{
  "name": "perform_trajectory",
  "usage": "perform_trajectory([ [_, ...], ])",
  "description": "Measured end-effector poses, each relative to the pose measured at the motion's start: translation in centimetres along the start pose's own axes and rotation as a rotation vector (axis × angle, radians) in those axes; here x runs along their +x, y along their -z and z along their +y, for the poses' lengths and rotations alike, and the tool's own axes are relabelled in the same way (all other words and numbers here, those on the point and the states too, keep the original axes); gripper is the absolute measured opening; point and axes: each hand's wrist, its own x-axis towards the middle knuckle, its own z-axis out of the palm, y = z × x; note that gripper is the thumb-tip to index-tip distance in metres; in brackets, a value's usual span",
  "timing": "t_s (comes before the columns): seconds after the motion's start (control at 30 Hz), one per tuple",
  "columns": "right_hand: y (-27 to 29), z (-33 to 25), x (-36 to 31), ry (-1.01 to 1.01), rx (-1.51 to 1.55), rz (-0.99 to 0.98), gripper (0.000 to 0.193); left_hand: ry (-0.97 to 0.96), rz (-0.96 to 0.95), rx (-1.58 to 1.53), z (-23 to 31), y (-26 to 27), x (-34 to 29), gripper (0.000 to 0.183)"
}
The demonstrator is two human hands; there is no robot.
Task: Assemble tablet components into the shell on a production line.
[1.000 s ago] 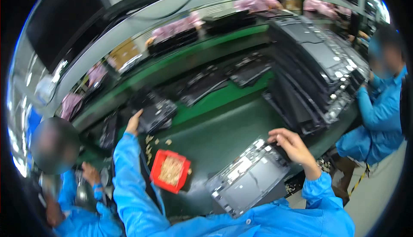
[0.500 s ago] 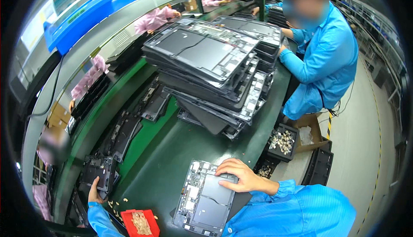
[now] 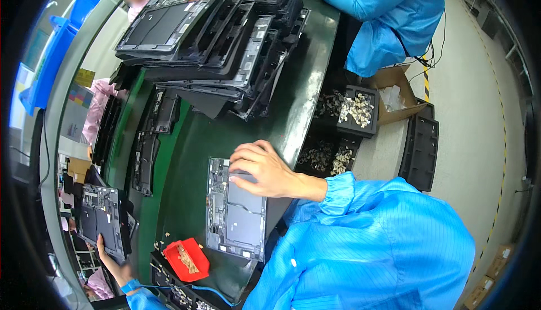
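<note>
At the far left, my left hand (image 3: 111,265) grips an opened tablet-like device (image 3: 97,220) by its near edge, thumb on top and the other fingers hidden beneath. Circuit boards and dark battery cells show on its face. My right hand (image 3: 262,172) lies with fingers apart on the far part of a second opened device (image 3: 246,224), flat on the dark green bench. This one has grey battery cells, a black cable across them and a board strip along its left side. Between the hands, nearer me, sits a red tray (image 3: 201,256) holding beige pieces (image 3: 187,260).
A tall, uneven stack of opened devices (image 3: 174,20) stands at the back. More devices (image 3: 145,161) lie along the green line on the left. On the right, a black crate (image 3: 360,130) of small pieces adjoins a cardboard box (image 3: 394,117). A co-worker (image 3: 389,6) works beyond.
The whole view has swung, so the stack and bench appear further left and higher. The left-hand device now appears further from the red tray. My right hand stays on the flat device.
</note>
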Motion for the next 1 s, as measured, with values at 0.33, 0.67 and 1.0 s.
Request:
perform_trajectory([
  [0.33,5.4,-15.2,2.1,-0.296,1.188,-0.415,0.109,0.042,-0.359,0.017,-2.2,-13.2,-21.8,0.061],
  [0.67,12.8,-13.3,2.6,-0.360,1.288,-0.184,0.101,-0.069,-0.419,0.046,-3.0,-17.6,-24.6,0.064],
  [1.0,8.1,-13.4,2.7,-0.278,1.024,-0.001,0.072,-0.113,-0.513,-0.259,-7.8,-19.2,-24.4,0.044],
])
